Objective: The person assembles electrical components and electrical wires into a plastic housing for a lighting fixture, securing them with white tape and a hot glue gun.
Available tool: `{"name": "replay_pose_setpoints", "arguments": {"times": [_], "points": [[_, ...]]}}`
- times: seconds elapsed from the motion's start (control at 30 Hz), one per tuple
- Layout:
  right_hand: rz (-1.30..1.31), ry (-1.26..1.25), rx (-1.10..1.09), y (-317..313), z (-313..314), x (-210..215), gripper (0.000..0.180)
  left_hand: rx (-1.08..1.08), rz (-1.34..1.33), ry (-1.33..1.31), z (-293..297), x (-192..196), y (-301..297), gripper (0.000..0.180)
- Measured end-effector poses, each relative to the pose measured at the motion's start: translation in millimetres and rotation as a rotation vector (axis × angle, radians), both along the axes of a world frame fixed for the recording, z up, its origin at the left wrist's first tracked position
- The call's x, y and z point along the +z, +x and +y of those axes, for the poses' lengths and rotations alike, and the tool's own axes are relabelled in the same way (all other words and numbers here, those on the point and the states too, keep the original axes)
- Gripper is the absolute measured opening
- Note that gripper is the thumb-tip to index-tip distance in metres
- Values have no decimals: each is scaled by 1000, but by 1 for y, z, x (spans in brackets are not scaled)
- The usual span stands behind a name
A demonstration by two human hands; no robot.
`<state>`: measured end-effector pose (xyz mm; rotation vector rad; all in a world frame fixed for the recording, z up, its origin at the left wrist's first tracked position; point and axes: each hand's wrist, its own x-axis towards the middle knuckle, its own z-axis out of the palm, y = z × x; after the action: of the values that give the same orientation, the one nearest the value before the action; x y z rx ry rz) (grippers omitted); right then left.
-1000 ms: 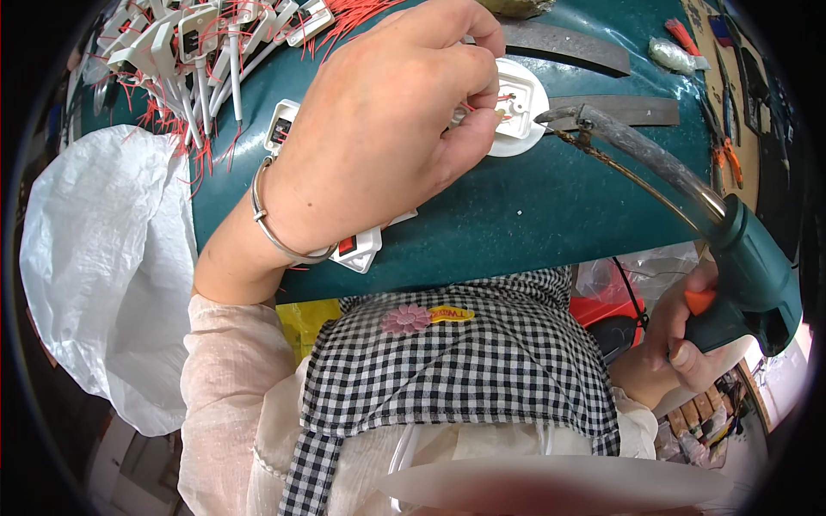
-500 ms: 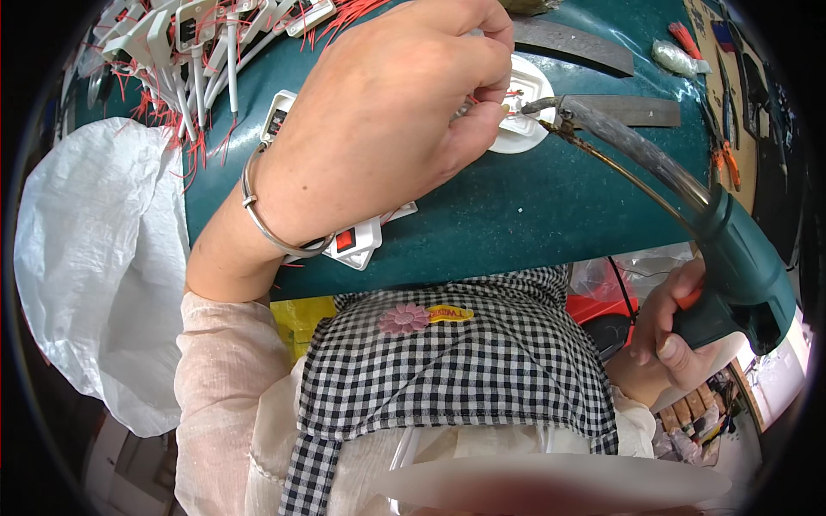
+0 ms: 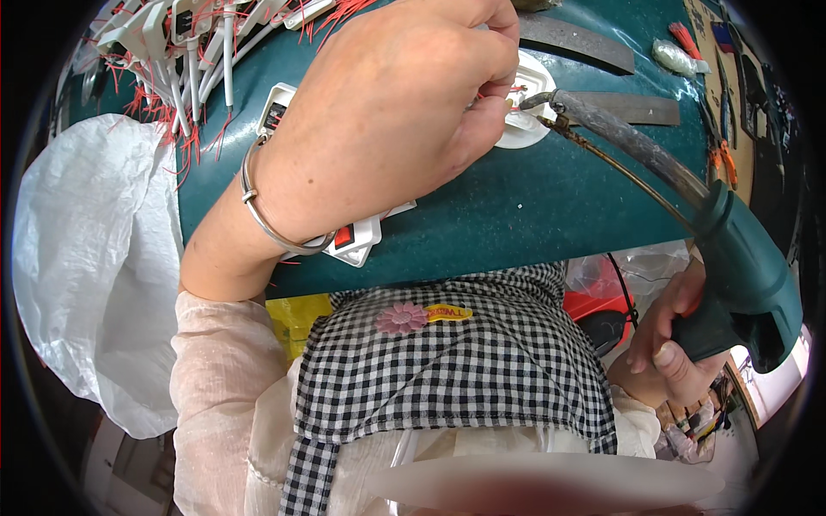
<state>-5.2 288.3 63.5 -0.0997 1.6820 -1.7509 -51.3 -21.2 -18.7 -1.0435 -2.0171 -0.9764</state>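
Observation:
In my right hand is a green pistol-shaped soldering gun, my fingers wrapped round its handle. Its bent metal tip, with a thin feed tube beneath, reaches left to a round white plastic part. Small red wire ends show inside that part, close to the tip; whether they touch it I cannot tell. My left hand reaches over the table, its fingers pinched at the part's left side, and what they grip is hidden. Under my left wrist lie white plastic housings with a red switch.
White housings with stems and red wires pile up at the far left. Dark metal bars lie beyond the round part. Orange-handled pliers are at the right edge. A white sack hangs left of the green table.
The soldering gun's body has tilted down slightly at the right, while its tip stays at the white part. My left hand keeps its pinch with hardly any movement.

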Motion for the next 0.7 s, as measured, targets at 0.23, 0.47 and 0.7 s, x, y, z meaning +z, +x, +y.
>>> {"name": "replay_pose_setpoints", "arguments": {"times": [0.23, 0.47, 0.7], "points": [[113, -11, 179, -2, 18, -5, 39, 34, -2, 0, 0, 0, 3, 10], [93, -18, -83, 15, 7, -6, 59, 200, -805, -119, 1, 39, 19, 10], [67, 66, -93, 14, -4, 1, 56, -12, -74, 40, -3, 0, 4, 10]]}}
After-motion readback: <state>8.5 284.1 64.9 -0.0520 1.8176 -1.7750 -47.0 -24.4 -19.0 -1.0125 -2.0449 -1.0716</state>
